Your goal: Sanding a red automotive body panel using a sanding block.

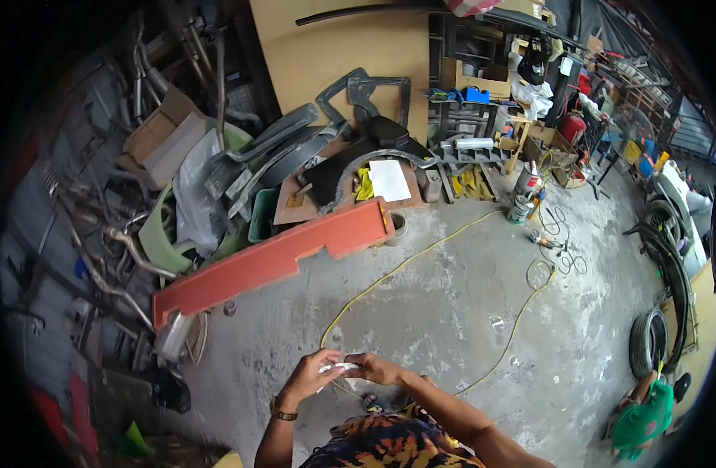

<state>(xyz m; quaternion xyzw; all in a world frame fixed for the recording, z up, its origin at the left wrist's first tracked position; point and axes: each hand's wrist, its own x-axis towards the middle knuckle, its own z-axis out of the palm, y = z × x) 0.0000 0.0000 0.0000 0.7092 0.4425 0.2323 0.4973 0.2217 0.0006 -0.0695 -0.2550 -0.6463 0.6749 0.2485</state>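
The head-worn fisheye camera looks forward and steeply down; the patterned shirt point(389, 443) is near; the concrete floor point(420, 312) lies farther off.

Pale light glares softly off the concrete floor point(436, 312) at right; fisheye distortion curves the dim, black-rimmed edges.

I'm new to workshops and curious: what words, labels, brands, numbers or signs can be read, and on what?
None reads clearly.
Red-and-grey can: label too small.
Second can: also too small.
Green shirt: reddish mark, too small.
White item between left hand and right hand: no lettering discernible.
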